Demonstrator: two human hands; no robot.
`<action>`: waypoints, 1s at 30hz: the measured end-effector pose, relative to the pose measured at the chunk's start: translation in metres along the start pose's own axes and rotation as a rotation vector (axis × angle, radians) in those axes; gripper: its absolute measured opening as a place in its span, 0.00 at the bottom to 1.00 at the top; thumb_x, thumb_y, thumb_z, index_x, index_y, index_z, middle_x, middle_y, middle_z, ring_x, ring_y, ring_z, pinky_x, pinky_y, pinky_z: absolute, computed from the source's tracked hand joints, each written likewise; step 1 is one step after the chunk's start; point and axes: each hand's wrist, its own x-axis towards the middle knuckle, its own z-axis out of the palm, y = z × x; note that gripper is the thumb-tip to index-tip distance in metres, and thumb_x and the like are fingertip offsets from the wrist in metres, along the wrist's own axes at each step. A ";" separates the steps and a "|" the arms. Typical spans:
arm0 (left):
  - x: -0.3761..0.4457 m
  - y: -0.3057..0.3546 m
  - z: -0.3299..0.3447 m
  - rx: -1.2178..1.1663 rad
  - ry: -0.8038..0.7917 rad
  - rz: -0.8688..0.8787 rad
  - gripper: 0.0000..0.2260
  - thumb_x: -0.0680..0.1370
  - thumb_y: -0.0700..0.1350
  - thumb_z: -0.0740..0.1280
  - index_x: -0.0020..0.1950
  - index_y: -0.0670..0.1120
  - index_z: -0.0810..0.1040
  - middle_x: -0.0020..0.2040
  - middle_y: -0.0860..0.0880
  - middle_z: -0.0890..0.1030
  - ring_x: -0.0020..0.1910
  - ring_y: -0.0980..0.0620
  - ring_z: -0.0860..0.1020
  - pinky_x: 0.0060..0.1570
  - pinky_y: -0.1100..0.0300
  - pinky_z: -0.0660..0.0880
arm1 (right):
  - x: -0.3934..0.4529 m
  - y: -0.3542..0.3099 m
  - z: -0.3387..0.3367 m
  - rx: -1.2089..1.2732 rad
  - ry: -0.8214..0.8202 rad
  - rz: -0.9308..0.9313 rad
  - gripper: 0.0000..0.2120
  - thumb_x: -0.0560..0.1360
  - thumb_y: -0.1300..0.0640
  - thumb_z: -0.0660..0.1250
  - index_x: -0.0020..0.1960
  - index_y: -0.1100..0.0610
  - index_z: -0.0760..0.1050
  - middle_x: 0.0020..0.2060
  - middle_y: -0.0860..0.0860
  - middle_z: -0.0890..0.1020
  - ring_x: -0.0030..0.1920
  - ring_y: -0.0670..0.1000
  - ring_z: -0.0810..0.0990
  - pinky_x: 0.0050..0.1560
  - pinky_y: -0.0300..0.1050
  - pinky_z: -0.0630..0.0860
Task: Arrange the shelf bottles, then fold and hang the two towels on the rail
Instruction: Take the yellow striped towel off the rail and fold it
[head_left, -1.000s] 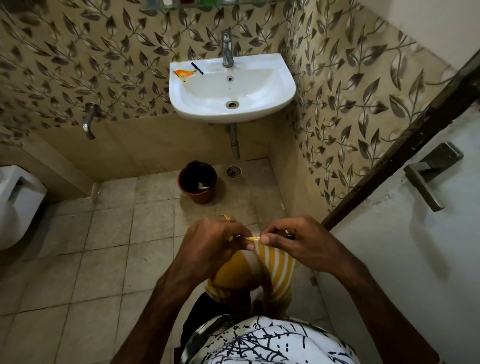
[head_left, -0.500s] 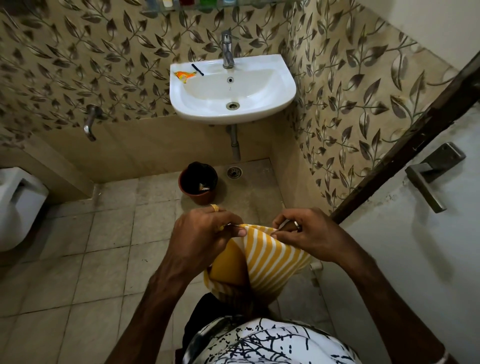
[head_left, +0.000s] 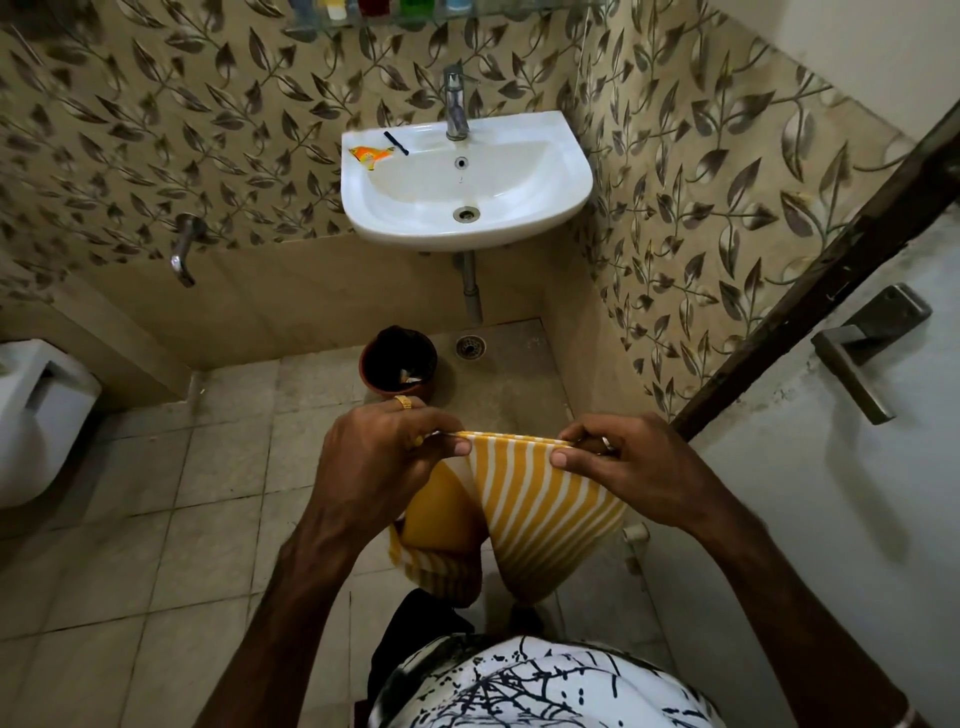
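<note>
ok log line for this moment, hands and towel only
step: folding towel | left hand: pinches top edge | right hand: pinches top edge | yellow striped towel: hangs between hands, over floor | rail: not in view

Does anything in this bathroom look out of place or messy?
A little. An orange wrapper-like scrap and a thin black stick lie loose on the sink rim, left of the tap. The brown bin below holds some litter. Nothing looks spilled or broken.
</note>
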 end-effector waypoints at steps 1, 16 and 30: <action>0.000 0.000 0.000 0.009 -0.006 0.003 0.16 0.74 0.57 0.66 0.47 0.47 0.86 0.41 0.50 0.85 0.38 0.53 0.83 0.35 0.51 0.81 | 0.000 -0.001 0.001 -0.009 0.025 -0.017 0.18 0.73 0.37 0.66 0.52 0.48 0.82 0.44 0.42 0.85 0.45 0.40 0.84 0.44 0.44 0.83; 0.006 0.025 0.027 0.008 -0.170 0.067 0.14 0.73 0.58 0.67 0.51 0.52 0.85 0.40 0.52 0.85 0.38 0.54 0.82 0.35 0.58 0.78 | 0.004 -0.022 0.012 -0.153 -0.004 -0.137 0.10 0.78 0.42 0.67 0.53 0.46 0.82 0.39 0.42 0.84 0.39 0.41 0.82 0.35 0.37 0.75; -0.002 0.014 0.013 -0.014 -0.041 0.041 0.09 0.71 0.54 0.70 0.44 0.52 0.86 0.37 0.56 0.85 0.35 0.60 0.82 0.36 0.71 0.73 | -0.006 -0.011 -0.002 0.162 -0.250 0.162 0.13 0.72 0.43 0.73 0.56 0.43 0.81 0.52 0.43 0.85 0.53 0.42 0.84 0.52 0.44 0.83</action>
